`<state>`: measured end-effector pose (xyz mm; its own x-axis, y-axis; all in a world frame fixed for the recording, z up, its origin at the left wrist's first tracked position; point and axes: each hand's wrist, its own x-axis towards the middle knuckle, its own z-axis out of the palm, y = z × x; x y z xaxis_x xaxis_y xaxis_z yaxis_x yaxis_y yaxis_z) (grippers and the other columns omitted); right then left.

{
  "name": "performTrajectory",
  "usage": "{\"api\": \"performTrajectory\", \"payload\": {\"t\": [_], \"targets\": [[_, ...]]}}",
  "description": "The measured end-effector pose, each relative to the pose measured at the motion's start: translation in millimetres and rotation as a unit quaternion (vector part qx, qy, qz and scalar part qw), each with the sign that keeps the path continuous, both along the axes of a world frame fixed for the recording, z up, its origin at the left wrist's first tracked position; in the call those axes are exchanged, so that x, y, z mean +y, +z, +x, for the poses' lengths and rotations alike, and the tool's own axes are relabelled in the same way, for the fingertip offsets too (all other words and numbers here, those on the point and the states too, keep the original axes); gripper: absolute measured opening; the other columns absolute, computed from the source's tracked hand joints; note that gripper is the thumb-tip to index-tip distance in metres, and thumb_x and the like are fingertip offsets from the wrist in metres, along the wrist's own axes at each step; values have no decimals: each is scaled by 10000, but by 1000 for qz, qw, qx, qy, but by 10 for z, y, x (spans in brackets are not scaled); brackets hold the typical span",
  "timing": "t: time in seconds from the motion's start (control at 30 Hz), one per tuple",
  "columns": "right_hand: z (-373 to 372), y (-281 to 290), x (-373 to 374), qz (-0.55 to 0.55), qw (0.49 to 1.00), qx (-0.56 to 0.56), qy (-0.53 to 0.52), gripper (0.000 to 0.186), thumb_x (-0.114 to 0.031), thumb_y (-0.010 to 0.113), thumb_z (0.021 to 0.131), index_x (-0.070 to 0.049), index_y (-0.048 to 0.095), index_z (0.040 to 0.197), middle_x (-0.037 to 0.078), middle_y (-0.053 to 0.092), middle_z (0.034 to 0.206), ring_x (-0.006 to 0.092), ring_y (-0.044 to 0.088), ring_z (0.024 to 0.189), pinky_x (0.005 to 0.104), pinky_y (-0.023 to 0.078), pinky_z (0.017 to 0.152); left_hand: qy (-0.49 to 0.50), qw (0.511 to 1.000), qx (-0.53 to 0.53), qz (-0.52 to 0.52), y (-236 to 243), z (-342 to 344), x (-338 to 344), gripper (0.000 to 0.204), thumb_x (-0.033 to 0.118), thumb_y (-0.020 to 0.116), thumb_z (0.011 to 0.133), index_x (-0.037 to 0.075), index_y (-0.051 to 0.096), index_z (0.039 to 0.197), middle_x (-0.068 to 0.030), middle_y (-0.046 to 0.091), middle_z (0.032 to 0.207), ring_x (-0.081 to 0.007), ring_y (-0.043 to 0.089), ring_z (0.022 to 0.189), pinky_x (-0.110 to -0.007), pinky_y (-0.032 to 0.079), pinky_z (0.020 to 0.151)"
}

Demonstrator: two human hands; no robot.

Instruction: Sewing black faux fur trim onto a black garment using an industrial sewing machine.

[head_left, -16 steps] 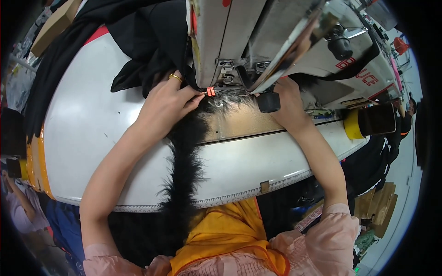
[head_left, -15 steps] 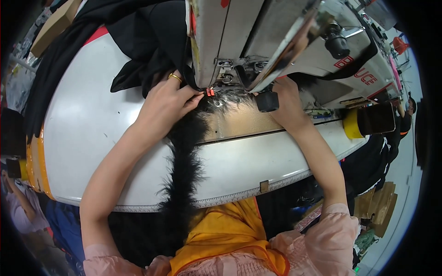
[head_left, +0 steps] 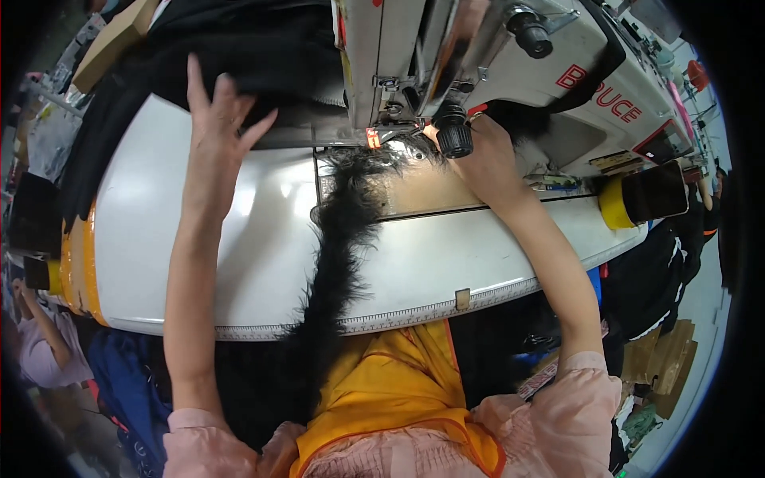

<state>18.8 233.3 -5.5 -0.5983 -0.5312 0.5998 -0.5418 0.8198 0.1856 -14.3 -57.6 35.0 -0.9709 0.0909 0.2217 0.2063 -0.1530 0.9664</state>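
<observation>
My left hand (head_left: 219, 131) is raised over the left of the sewing table, fingers spread and holding nothing. Just beyond it lies a black garment (head_left: 263, 60), spread along the left side of the sewing machine (head_left: 550, 68). A fluffy black feather-like trim (head_left: 339, 247) runs from the presser foot down across the table and over its front edge. Close to the right of the presser foot is my right hand (head_left: 486, 163). A black knob (head_left: 455, 137) covers part of its fingers, so its grip is hidden. Small orange-red guide (head_left: 373, 139) sits beside the foot.
A measuring tape (head_left: 398, 319) follows the table's curved front edge. At the right stands a yellow-and-black holder (head_left: 617, 203). A cardboard box (head_left: 111, 44) is at the far left. Dark blue cloth (head_left: 127, 390) hangs below the table, and another person (head_left: 48, 342) sits at the lower left.
My left hand has let go of the black cloth beside the presser foot and moved left and away, fingers opening. The garment's folded corner has gone from the table. My right hand stays near the foot.
</observation>
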Motion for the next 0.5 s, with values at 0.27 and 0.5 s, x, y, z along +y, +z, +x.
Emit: {"api": "performTrajectory", "payload": {"t": [0.27,0.5], "targets": [[67,121,1,47,998,21,20,251,-142,639,723,-87,628,967,73,614,877,244,578,790,348,478,745,76,939,75,-326,137,466,-233,204,56,532,889,65,644,1059,-45,664,815,-118,642,742,-245,510,649],[-78,25,-91,106,992,-33,64,53,-90,537,718,-112,567,756,15,533,843,168,554,808,289,455,786,15,792,294,-534,-267,386,506,212,121,597,801,29,606,992,-97,595,871,-230,591,828,-298,470,738]]}}
